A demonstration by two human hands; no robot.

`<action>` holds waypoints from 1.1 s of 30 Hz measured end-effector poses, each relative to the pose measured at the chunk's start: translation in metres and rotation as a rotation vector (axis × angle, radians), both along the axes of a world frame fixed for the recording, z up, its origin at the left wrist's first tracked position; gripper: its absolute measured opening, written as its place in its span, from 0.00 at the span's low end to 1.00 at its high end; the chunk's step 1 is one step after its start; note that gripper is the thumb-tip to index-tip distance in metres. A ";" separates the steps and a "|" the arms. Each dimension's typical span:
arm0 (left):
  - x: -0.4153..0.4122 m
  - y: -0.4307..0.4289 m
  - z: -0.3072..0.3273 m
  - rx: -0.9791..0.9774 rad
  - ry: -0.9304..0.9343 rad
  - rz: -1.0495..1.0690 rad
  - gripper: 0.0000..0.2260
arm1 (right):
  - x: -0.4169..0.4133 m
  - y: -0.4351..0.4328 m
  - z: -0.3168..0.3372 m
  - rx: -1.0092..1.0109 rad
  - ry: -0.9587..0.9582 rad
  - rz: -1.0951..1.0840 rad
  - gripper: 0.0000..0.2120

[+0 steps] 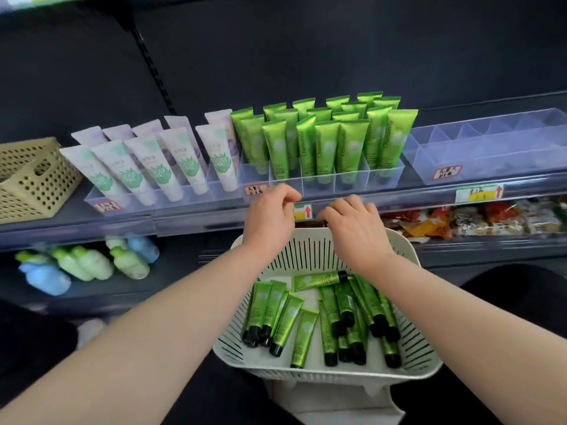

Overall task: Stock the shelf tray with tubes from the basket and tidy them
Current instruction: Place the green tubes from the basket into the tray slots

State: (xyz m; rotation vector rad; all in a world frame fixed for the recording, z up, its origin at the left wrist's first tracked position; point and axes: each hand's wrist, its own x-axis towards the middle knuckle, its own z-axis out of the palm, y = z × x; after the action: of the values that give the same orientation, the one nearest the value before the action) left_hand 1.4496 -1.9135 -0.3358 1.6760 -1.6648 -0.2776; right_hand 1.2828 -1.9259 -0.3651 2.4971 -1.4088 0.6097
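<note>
dark blue-grey shop shelving (306, 56) with a slotted upright (153, 72); a beige perforated basket (30, 179) at left, pastel bottles (82, 262) and snack packets (460, 220) on the shelf below.

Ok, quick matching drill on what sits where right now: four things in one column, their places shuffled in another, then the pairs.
Things
1. tan basket
2. white basket
3. bottles
4. white tubes

Places
A. lower shelf, left
B. in front of the shelves, with loose tubes lying in it
C. upper shelf, far left
D. upper shelf, just left of the green tubes

Pairs: 1-C, 2-B, 3-A, 4-D
</note>
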 end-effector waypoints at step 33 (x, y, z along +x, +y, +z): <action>0.027 0.019 -0.160 0.851 -0.445 0.102 0.10 | 0.002 0.031 -0.152 0.916 0.564 -0.254 0.24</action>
State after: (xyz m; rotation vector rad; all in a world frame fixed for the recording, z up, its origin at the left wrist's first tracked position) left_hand 1.4764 -1.8944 -0.4960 2.5902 -1.9059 -0.6703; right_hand 1.2848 -1.8948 -0.5173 2.6167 -1.9533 -0.9286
